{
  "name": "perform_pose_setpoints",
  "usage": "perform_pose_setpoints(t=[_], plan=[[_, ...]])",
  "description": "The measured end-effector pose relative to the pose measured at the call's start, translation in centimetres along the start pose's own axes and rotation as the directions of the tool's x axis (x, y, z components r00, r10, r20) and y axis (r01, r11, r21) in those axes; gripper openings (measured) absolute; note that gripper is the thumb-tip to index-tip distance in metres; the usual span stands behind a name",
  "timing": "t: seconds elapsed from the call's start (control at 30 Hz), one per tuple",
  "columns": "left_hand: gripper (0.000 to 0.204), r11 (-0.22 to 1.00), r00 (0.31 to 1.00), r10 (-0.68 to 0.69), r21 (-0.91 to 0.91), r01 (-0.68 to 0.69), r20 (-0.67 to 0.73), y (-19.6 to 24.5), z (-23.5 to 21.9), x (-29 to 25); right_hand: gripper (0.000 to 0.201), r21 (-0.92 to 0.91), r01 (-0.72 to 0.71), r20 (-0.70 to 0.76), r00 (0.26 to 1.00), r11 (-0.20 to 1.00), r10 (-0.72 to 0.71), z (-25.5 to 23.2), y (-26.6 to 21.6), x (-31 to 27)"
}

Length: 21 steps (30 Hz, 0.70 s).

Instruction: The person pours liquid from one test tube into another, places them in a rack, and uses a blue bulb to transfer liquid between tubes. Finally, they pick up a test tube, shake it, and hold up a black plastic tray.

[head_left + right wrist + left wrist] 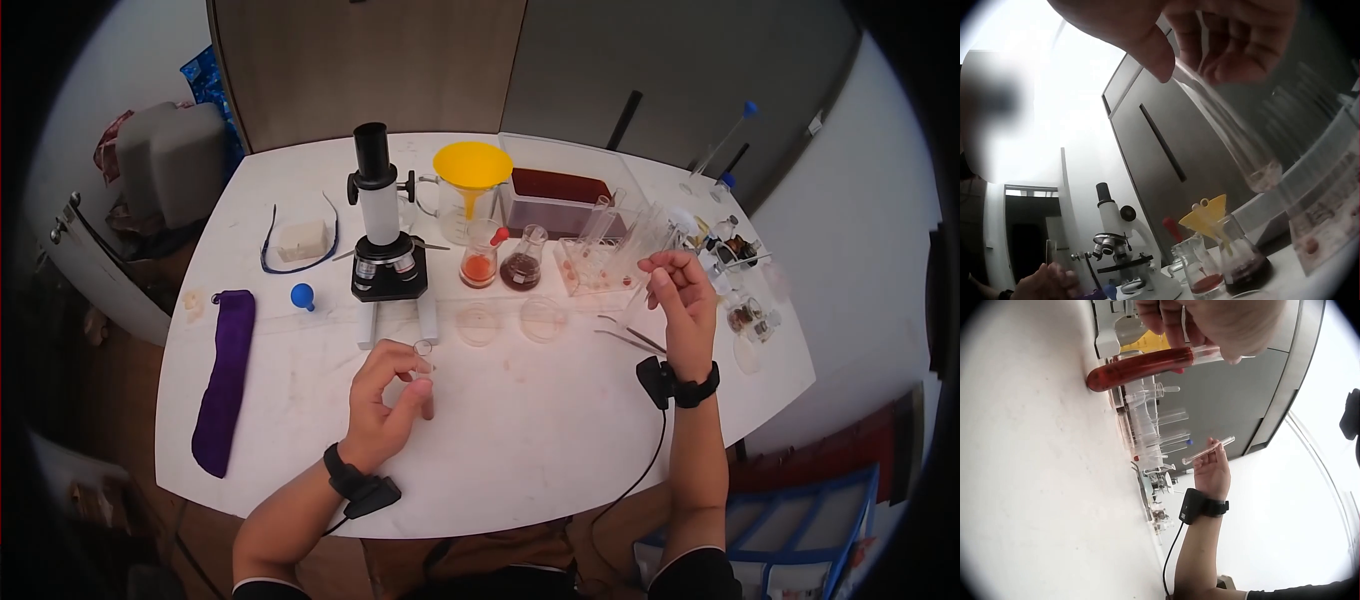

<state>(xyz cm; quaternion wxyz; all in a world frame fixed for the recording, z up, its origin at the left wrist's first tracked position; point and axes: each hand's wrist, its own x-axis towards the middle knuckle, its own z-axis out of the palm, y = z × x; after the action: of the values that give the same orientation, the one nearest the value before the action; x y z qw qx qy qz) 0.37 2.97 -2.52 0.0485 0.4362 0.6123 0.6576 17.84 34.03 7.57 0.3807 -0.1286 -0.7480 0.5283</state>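
Note:
My left hand (385, 405) grips a glass test tube (1141, 369) near its mouth, over the table in front of the microscope (380, 215). Red liquid fills the tube's lower part in the left wrist view. On the right, my raised right hand (688, 300) pinches a second, clear test tube (1235, 131) by its upper end, tilted, with a little pale matter at its rounded bottom. That hand is beside the test tube rack (590, 275), where several tubes stand. Two conical flasks, one with orange-red liquid (478, 270) and one with dark liquid (522, 272), stand between the hands, farther back.
Two petri dishes (478, 326) lie before the flasks, and tweezers (632, 338) lie near the right hand. A yellow funnel (472, 165) sits in a beaker behind. Small glassware (740, 315) crowds the right edge. At left are a blue bulb (303, 296) and purple pouch (225, 380).

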Motion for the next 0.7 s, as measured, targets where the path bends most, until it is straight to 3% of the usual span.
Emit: perform_pose_setpoints(t=[0.2,0.3,0.53,0.7], plan=[[0.010,1.000,1.000,0.008,-0.005,-0.008,-0.006,0.0,0.0,0.0,0.020,-0.144,0.079,-0.155,0.983,0.986,-0.101,-1.7,2.7,1.5],[0.009,0.999,1.000,-0.016,-0.042,0.015,-0.011,0.1,0.1,0.0,0.019,-0.224,0.092,-0.156,0.979,0.970,-0.129,-1.8,4.1,2.3],[0.009,0.999,1.000,-0.015,-0.045,0.014,-0.005,0.2,0.1,0.1,0.016,-0.147,0.065,-0.177,0.980,0.987,-0.090,-0.1,5.6,3.3],[0.009,0.997,0.997,-0.070,-0.015,0.071,0.042,0.9,-0.2,0.1,0.012,-0.246,0.111,-0.153,0.977,0.963,-0.151,0.5,7.0,3.8]])
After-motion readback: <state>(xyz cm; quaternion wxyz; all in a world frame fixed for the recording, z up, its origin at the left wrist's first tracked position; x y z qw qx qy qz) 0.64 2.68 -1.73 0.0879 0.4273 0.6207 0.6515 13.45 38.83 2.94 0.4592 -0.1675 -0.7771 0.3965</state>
